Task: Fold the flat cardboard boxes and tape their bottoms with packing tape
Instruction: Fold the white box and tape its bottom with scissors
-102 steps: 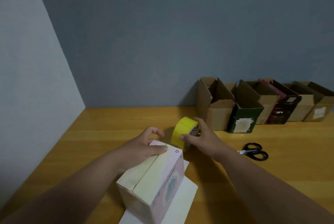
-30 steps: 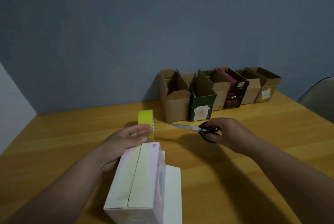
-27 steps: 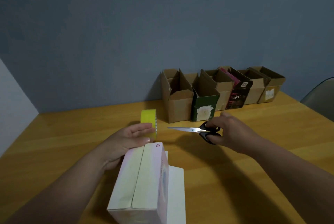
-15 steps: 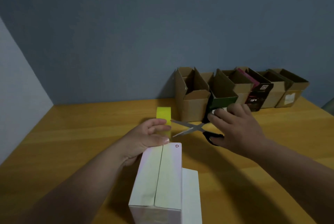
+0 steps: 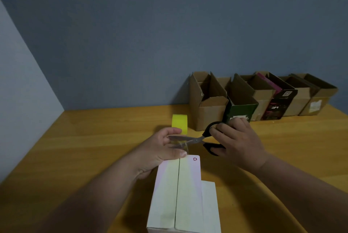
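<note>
While the left hand (image 5: 160,150) rested at the far end of the white box (image 5: 180,195), its fingers curled with thumb and forefinger pinching a clear strip of tape (image 5: 181,143) that ran toward the yellow tape roll (image 5: 179,122) standing at twelve o'clock from it, the box stood near the table's (image 5: 75,157) front edge with its two flaps meeting in a seam on top. At three o'clock from that hand, the right hand (image 5: 237,140) gripped the black handles of the scissors (image 5: 199,139), fingers through the loops, blades parted around the tape. At one o'clock, open cardboard boxes (image 5: 207,106) lined the wall.
</note>
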